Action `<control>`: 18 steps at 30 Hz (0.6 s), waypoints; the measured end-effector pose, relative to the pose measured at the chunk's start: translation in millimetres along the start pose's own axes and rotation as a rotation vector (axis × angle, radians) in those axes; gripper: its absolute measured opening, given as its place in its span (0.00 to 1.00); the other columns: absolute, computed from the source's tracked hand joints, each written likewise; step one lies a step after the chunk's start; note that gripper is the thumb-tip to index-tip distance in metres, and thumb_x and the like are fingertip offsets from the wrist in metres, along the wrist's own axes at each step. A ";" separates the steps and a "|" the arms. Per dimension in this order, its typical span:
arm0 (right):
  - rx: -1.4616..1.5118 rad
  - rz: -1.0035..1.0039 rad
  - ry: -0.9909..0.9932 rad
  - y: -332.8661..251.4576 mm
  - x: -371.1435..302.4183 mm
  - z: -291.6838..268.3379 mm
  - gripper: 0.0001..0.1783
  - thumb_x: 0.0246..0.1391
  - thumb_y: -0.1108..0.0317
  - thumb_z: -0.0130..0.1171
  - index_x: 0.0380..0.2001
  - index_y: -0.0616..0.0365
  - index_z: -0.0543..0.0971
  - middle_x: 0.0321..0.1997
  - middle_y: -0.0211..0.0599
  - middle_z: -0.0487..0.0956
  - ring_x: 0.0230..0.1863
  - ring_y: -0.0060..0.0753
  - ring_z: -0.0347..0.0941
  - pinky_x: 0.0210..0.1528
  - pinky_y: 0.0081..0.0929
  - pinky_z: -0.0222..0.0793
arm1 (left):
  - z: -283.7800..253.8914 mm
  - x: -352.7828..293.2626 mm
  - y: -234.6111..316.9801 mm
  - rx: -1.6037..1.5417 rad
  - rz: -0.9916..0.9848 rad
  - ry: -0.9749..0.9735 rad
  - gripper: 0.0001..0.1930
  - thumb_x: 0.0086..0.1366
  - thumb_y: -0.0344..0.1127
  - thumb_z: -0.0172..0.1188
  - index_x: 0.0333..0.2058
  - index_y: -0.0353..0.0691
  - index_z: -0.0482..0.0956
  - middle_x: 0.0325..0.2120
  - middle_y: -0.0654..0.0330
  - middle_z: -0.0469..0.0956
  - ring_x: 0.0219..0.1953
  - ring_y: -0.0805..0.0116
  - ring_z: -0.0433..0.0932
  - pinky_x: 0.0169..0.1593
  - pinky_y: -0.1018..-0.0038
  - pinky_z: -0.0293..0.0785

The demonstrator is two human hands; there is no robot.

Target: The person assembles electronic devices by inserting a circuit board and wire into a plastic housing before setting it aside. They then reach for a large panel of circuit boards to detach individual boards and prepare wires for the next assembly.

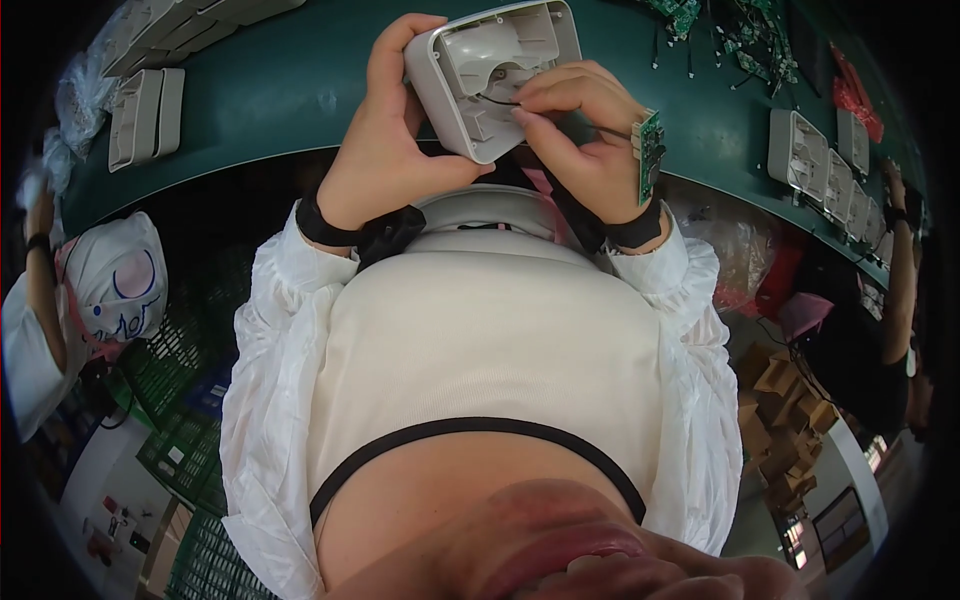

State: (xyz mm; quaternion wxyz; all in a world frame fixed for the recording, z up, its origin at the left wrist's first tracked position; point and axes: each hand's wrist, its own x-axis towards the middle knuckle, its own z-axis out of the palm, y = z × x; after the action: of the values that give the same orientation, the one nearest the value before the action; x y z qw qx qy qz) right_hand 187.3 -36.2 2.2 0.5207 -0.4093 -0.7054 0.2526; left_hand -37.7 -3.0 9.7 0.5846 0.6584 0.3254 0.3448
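My left hand grips a light grey plastic housing by its left side and lower corner, holding it tilted with its hollow inside facing me. Ribs and small screw posts show within. My right hand pinches a thin black cable between thumb and fingers over the cavity, where the cable's far end runs in. Beside the right palm, a green circuit board with white connectors hangs from the cable's other part, close to the wrist. The palm partly hides the cable between them.
Several similar grey housings stand at the left and in a row at the right of the green table. Loose circuit boards lie far right, near a red plastic bag. Co-workers' arms show at both edges; green crates stand low left.
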 end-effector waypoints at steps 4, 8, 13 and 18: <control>-0.085 -0.024 0.034 -1.4 0.9 -0.7 0.09 0.46 0.82 0.68 0.32 0.61 0.82 0.39 0.38 0.86 0.39 0.38 0.81 0.44 0.30 0.75 | 2.2 3.4 4.5 0.008 -0.033 -0.007 0.61 0.43 0.21 0.75 0.71 0.54 0.45 0.63 0.56 0.61 0.66 0.60 0.66 0.66 0.59 0.71; -0.200 -0.079 0.023 -4.0 4.8 1.4 0.09 0.46 0.83 0.66 0.32 0.60 0.80 0.39 0.38 0.85 0.38 0.37 0.81 0.43 0.30 0.75 | 1.4 3.1 3.6 -0.009 -0.071 0.009 0.61 0.43 0.20 0.74 0.71 0.54 0.44 0.62 0.56 0.62 0.66 0.60 0.66 0.66 0.59 0.71; -0.033 -0.011 -0.021 -3.6 3.7 5.3 0.10 0.46 0.83 0.66 0.31 0.59 0.79 0.38 0.38 0.84 0.38 0.39 0.81 0.42 0.31 0.76 | -1.2 0.9 5.2 -0.007 -0.077 0.015 0.61 0.43 0.20 0.73 0.71 0.54 0.45 0.62 0.56 0.62 0.66 0.61 0.66 0.65 0.60 0.71; -0.036 0.037 -0.024 -6.1 1.1 8.0 0.10 0.45 0.83 0.66 0.31 0.59 0.79 0.36 0.39 0.84 0.37 0.40 0.80 0.41 0.31 0.75 | -3.5 -3.0 4.3 0.030 -0.030 0.024 0.57 0.45 0.25 0.77 0.70 0.52 0.50 0.60 0.55 0.66 0.63 0.57 0.71 0.65 0.60 0.72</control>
State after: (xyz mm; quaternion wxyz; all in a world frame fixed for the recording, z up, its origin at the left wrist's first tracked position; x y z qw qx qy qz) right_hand 177.8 -38.0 5.0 0.4998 -0.4285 -0.7085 0.2543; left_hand -42.1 -4.0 14.1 0.5760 0.6577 0.3475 0.3390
